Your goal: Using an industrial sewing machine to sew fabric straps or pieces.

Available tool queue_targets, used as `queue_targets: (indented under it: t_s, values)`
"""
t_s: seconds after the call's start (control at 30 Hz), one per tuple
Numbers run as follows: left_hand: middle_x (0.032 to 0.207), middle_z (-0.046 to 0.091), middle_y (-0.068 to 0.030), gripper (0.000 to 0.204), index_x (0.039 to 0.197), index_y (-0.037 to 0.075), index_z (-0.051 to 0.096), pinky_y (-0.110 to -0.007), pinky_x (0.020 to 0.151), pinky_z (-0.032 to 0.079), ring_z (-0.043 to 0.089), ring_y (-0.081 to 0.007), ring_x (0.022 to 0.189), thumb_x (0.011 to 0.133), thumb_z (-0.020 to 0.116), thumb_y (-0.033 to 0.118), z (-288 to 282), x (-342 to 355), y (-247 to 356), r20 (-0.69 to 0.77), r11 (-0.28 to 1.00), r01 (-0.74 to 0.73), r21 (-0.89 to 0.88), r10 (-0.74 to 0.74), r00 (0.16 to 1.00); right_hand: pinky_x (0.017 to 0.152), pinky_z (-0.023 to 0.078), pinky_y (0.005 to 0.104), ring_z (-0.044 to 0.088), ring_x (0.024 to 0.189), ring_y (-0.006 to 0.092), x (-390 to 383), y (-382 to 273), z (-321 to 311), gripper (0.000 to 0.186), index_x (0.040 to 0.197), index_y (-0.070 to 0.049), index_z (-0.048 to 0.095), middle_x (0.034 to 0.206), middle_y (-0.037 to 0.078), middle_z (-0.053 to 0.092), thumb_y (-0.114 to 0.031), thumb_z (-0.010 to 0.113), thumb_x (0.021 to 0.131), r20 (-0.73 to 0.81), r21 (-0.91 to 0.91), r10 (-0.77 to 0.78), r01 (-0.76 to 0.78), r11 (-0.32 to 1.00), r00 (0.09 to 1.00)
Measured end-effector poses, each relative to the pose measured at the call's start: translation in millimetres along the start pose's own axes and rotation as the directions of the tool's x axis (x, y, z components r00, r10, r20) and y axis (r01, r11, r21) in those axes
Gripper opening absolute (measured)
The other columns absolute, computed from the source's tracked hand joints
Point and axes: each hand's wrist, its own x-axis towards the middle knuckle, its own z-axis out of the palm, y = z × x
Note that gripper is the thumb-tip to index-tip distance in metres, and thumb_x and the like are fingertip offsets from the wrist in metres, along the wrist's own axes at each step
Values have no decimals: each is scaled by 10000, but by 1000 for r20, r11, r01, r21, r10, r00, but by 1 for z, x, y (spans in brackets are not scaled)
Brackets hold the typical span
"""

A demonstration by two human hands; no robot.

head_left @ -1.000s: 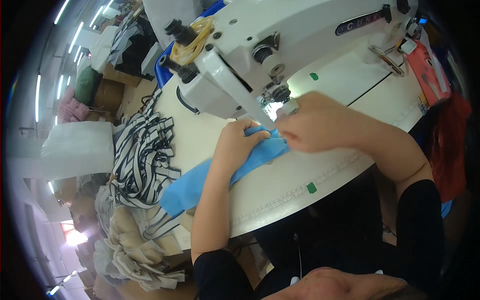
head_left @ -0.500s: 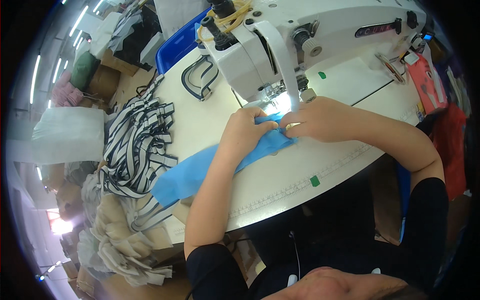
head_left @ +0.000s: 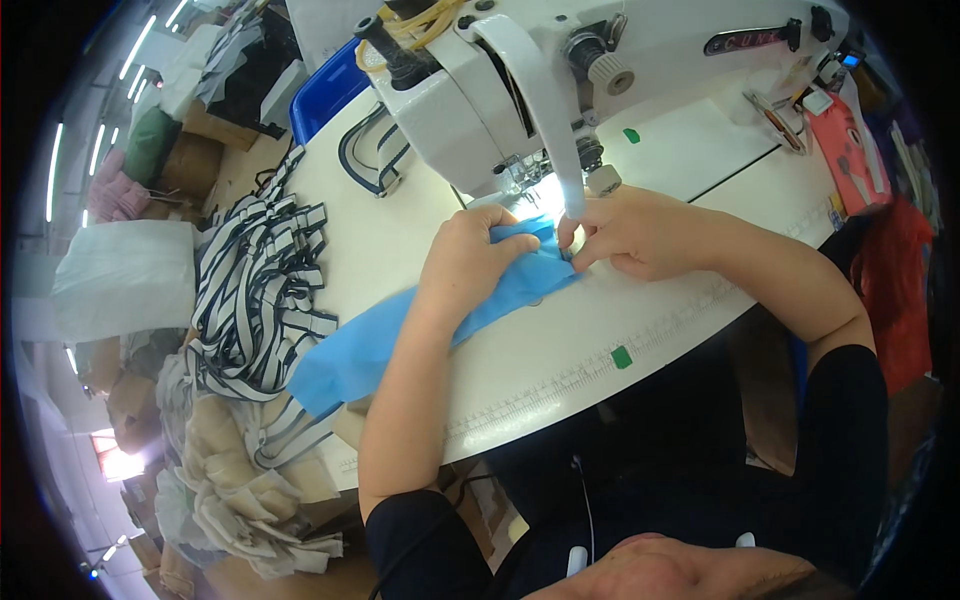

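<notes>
A long strip of blue fabric [head_left: 352,352] lies slantwise over the table, its far end gathered under the lit needle area of a white sewing machine [head_left: 455,130]. My left hand [head_left: 462,258] grips a fold of it, thumb on top, just left of the needle. My right hand [head_left: 640,232] is close to the machine, its fingers bent and pinching the fabric's right edge. The needle itself cannot be made out in the glare. My left forearm crosses over the strip and covers part of it.
Striped black-and-white straps [head_left: 262,300] lie heaped at the table's left, above a pile of beige cloth [head_left: 235,480]. One looped strap [head_left: 372,150] lies behind the left hand. A blue bin [head_left: 325,95] stands farther back. Scissors-like metal tool [head_left: 775,120] rests at the right.
My right fingers have shifted along the fabric edge, the index finger now bent more downward. The fold under my left hand looks a little flatter. The whole view has shifted slightly.
</notes>
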Motion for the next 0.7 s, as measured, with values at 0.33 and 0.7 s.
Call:
queue_targets:
  t_s: [0.33, 0.7]
  values:
    - [758, 649, -80, 328, 939, -45, 669, -257, 623, 490, 595, -112, 678, 757, 766, 210, -4, 1, 5, 84, 998, 67, -3, -66, 994, 796, 463, 340, 565, 906, 195, -3, -2, 1, 302, 911, -159, 742, 1078, -3, 589, 47, 607, 738, -19, -106, -102, 99, 989, 995]
    - [754, 652, -105, 289, 915, -18, 677, -296, 649, 492, 612, -174, 679, 757, 749, 213, -4, 0, 10, 64, 998, 60, -26, -59, 996, 819, 449, 340, 555, 949, 185, -3, -8, 1, 259, 931, -172, 751, 1126, 10, 594, -22, 603, 780, -37, -235, -146, 133, 963, 989]
